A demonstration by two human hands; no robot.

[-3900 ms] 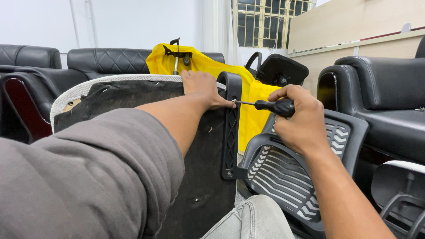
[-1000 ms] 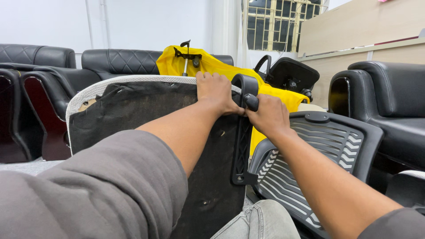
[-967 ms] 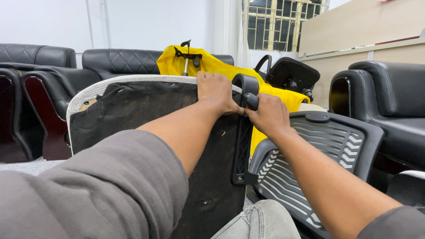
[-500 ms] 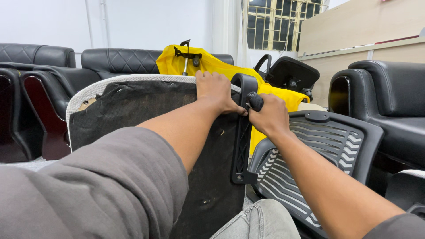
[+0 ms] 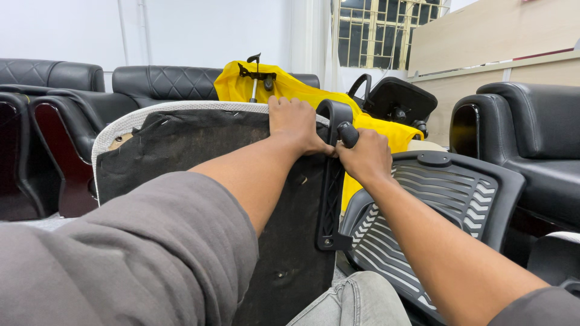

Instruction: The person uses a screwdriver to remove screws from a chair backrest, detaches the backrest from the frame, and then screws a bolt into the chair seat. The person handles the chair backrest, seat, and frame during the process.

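The left hand [image 5: 297, 122] is clamped over the top edge of the seat pan [image 5: 199, 181], steadying it upright. Just right of it, the right hand [image 5: 364, 158] is closed around a black screwdriver handle [image 5: 348, 134] at the pan's armrest bracket [image 5: 331, 181]. The pan shows black felt, a white stitched rim, and stands between the knees

Two hands [image 5: 299, 124], one screwdriver [image 5: 348, 134], one chair seat [image 5: 205, 181], one slatted backrest [image 5: 423, 211], perhaps three black sofas [image 5: 531, 139].
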